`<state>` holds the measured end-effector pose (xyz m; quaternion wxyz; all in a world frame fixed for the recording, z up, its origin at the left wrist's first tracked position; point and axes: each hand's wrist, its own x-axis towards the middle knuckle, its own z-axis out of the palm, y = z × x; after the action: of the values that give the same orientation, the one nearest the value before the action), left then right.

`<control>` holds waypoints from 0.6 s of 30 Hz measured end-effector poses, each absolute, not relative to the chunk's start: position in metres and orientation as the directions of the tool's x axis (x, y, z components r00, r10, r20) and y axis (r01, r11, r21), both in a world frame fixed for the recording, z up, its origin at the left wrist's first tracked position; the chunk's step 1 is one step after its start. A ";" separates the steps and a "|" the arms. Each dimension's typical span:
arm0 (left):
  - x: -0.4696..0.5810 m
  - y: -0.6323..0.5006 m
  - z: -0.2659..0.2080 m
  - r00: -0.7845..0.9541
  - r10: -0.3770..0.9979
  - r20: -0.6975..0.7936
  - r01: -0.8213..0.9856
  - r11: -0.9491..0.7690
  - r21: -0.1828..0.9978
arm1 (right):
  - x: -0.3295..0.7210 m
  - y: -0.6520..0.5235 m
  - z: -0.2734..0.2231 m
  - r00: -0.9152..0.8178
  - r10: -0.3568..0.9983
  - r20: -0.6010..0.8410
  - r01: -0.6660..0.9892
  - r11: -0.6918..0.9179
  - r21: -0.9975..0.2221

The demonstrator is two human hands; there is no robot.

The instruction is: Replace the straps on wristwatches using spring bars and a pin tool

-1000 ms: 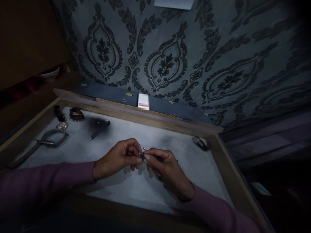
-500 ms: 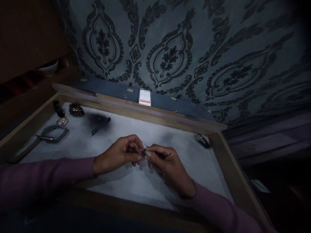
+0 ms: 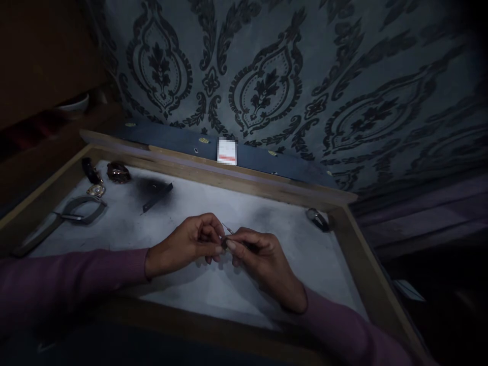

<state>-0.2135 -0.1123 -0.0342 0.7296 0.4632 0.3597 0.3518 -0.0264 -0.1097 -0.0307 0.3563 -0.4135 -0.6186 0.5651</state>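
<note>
My left hand (image 3: 194, 239) and my right hand (image 3: 259, 256) meet above the white floor of a shallow wooden-sided tray. Thumb and fingers of both hands pinch a small dark piece (image 3: 224, 244) between them; its kind is too dim to make out. From my right hand's fingers a thin pointed metal tool (image 3: 228, 229) sticks up and to the left. Its other end is hidden in the hand. Past my left hand, a narrow dark strip (image 3: 157, 198), like a piece of strap, lies on the tray floor.
Along the tray's left side lie a grey-strapped watch (image 3: 84, 209), a gold-coloured watch (image 3: 96, 189) and a dark reddish watch or bracelet (image 3: 118, 173). Another watch (image 3: 317, 219) rests by the right corner. A raised wooden rim (image 3: 236, 175) surrounds everything. Behind it stands a small white box (image 3: 227, 151).
Both hands stay in nearly the same place. The small dark piece and the thin tool have shifted slightly between the fingers.
</note>
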 end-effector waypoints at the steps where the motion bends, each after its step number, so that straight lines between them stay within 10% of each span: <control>1: -0.213 -0.112 -0.033 0.494 0.847 -0.196 -0.178 0.320 0.931 | -0.026 -0.110 -0.031 -0.400 0.916 -0.034 0.106 0.010 -0.994; 18: -0.221 -0.106 -0.031 0.540 0.803 -0.251 -0.012 0.306 0.952 | -0.025 -0.105 -0.034 -0.329 0.881 -0.339 0.049 -0.343 -0.938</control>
<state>-0.2211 -0.1056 -0.0306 0.7109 0.5146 0.3843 0.2868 -0.0251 -0.1052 -0.0340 0.3153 -0.4858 -0.4785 0.6600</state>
